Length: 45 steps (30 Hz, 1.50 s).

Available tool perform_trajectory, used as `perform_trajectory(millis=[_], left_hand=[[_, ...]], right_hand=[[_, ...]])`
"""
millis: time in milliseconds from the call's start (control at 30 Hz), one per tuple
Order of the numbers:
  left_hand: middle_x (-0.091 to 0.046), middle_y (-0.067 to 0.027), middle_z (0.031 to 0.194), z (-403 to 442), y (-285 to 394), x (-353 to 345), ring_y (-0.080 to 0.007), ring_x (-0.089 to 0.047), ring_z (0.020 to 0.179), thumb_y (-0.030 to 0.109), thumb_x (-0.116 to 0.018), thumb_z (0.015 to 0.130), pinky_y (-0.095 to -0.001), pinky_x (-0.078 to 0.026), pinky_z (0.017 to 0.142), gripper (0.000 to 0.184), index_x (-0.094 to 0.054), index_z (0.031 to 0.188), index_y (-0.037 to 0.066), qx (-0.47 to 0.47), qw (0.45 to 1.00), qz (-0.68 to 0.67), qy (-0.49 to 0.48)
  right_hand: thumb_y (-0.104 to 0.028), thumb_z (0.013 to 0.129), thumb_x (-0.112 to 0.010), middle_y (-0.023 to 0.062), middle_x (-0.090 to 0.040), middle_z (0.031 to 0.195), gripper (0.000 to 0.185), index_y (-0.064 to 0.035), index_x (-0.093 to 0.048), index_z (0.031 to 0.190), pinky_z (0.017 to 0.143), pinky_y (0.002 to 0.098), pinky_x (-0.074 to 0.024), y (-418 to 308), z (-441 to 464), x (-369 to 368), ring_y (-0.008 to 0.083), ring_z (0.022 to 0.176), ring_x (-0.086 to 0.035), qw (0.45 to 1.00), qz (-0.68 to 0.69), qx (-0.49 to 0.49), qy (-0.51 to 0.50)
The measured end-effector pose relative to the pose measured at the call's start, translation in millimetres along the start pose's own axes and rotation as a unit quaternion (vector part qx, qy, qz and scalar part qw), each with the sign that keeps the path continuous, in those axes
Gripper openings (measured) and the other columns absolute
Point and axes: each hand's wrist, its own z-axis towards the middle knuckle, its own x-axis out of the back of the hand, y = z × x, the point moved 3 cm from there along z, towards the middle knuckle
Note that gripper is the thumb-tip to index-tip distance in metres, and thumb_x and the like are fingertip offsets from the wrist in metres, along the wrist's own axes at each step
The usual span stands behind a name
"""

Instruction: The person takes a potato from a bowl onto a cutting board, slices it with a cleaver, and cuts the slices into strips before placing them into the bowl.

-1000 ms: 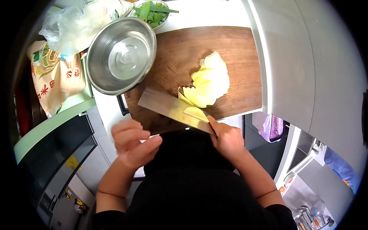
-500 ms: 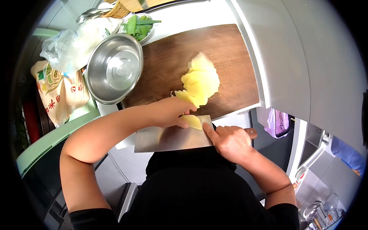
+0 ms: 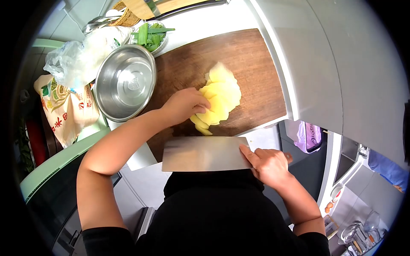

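Note:
Thin yellow potato slices [image 3: 222,91] lie overlapped in a pile on the wooden cutting board [image 3: 260,77]. My left hand [image 3: 185,103] is at the pile's left edge, its fingers bent together against the slices. In my right hand [image 3: 270,164] is a cleaver [image 3: 205,154], its handle inside the fist and the index finger laid along the blade. The broad blade is held flat near the board's front edge, just in front of my body, with no slice on it. A few slices at the near end of the pile point towards the blade.
Left of the board stands a steel bowl [image 3: 124,85]. Behind it are a dish of cut green leaves [image 3: 151,36], plastic bags [image 3: 81,55] and a printed sack [image 3: 68,109]. A wicker basket [image 3: 126,15] sits at the back. Grey cabinet fronts [image 3: 316,64] border the right side.
My left hand has moved from the blade up to the pile's left edge. The slice that lay on the cleaver is off the blade. The cleaver has shifted slightly right and towards my body.

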Motion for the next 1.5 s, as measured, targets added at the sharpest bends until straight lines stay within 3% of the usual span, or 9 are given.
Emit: perform_trajectory(millis=[400,467,533,600,667,867,1033,1267,1500], left_hand=[[-0.058,-0.0070,0.087,-67.5,3.4,-20.2,-0.0249,-0.057,0.082,0.009,-0.069,0.075,-0.0329,-0.049,0.070,0.018,-0.064,0.091,0.007,-0.011,0.959,0.028,0.282],[-0.058,-0.0081,0.087,-72.8,0.0,-42.3,-0.0255,-0.058,0.083,0.008,-0.069,0.075,-0.0335,-0.049,0.071,0.017,-0.064,0.091,0.006,0.040,0.956,-0.001,0.289],[-0.059,-0.0077,0.090,-74.7,-0.6,-55.6,-0.0254,-0.058,0.084,0.009,-0.068,0.076,-0.0331,-0.049,0.071,0.016,-0.064,0.091,0.005,0.050,0.937,-0.059,0.341],[-0.059,-0.0085,0.096,-76.4,1.0,-65.5,-0.0268,-0.058,0.089,0.012,-0.070,0.075,-0.0343,-0.048,0.076,0.022,-0.063,0.095,0.005,0.058,0.936,-0.087,0.337],[-0.057,-0.0097,0.099,-76.9,11.2,-66.9,-0.0288,-0.055,0.093,0.016,-0.073,0.072,-0.0361,-0.047,0.079,0.031,-0.061,0.099,0.005,0.019,0.930,-0.033,0.365],[-0.048,-0.0124,0.111,-66.9,23.1,-89.4,-0.0352,-0.046,0.106,0.021,-0.078,0.065,-0.0405,-0.042,0.089,0.045,-0.057,0.102,0.006,0.044,0.926,0.012,0.375],[-0.050,-0.0099,0.111,-62.5,11.6,-92.2,-0.0308,-0.048,0.107,0.024,-0.073,0.065,-0.0390,-0.043,0.089,0.043,-0.058,0.102,0.006,0.003,0.941,0.058,0.333],[-0.047,-0.0106,0.120,-54.5,10.4,-43.2,-0.0318,-0.047,0.108,0.034,-0.072,0.065,-0.0420,-0.038,0.094,0.062,-0.052,0.117,0.006,-0.055,0.951,0.089,0.292],[-0.049,-0.0103,0.105,-26.9,10.1,-41.4,-0.0294,-0.049,0.099,0.024,-0.071,0.070,-0.0400,-0.040,0.089,0.042,-0.053,0.104,0.007,-0.026,0.982,0.025,0.186]], right_hand=[[0.004,0.073,-0.063,0.0163,-0.065,0.077,0.033,-0.0013,-0.065,0.105,0.059,0.0312,-0.0506,21.0,-38.2,-16.4,0.0274,0.061,-0.064,0.939,0.216,-0.252,0.091],[0.001,0.081,-0.062,0.0105,-0.051,0.056,0.028,0.0032,-0.063,0.109,0.047,0.0240,-0.0373,14.5,-29.8,-18.1,0.0081,0.046,-0.042,0.929,0.252,-0.249,0.104],[-0.001,0.084,-0.061,0.0054,-0.045,0.055,0.026,0.0034,-0.063,0.109,0.046,0.0220,-0.0334,10.2,-25.6,-21.9,0.0066,0.048,-0.034,0.926,0.263,-0.250,0.104],[0.006,0.073,-0.061,0.0186,-0.066,0.086,0.036,0.0003,-0.064,0.109,0.065,0.0279,-0.0508,7.6,-21.1,-21.8,0.0251,0.071,-0.067,0.922,0.266,-0.274,0.067],[0.006,0.074,-0.061,0.0181,-0.067,0.089,0.034,0.0005,-0.064,0.108,0.067,0.0275,-0.0511,5.7,-18.4,-23.0,0.0251,0.073,-0.068,0.925,0.261,-0.270,0.060],[0.003,0.078,-0.063,0.0181,-0.067,0.087,0.029,0.0010,-0.064,0.107,0.062,0.0267,-0.0498,3.1,-16.2,-25.3,0.0203,0.065,-0.066,0.930,0.236,-0.272,0.069],[-0.003,0.085,-0.061,0.0018,-0.050,0.056,0.020,0.0020,-0.064,0.104,0.047,0.0212,-0.0353,6.7,-25.7,-27.7,0.0038,0.051,-0.037,0.887,0.308,-0.323,0.117],[-0.011,0.086,-0.065,-0.0041,-0.042,0.052,0.018,0.0058,-0.062,0.083,0.042,0.0225,-0.0282,14.4,-36.4,-30.6,0.0025,0.047,-0.034,0.869,0.337,-0.322,0.168],[-0.010,0.086,-0.065,-0.0031,-0.037,0.054,0.019,0.0053,-0.058,0.076,0.045,0.0233,-0.0271,11.8,-36.3,-26.4,0.0040,0.052,-0.031,0.870,0.333,-0.316,0.179]])
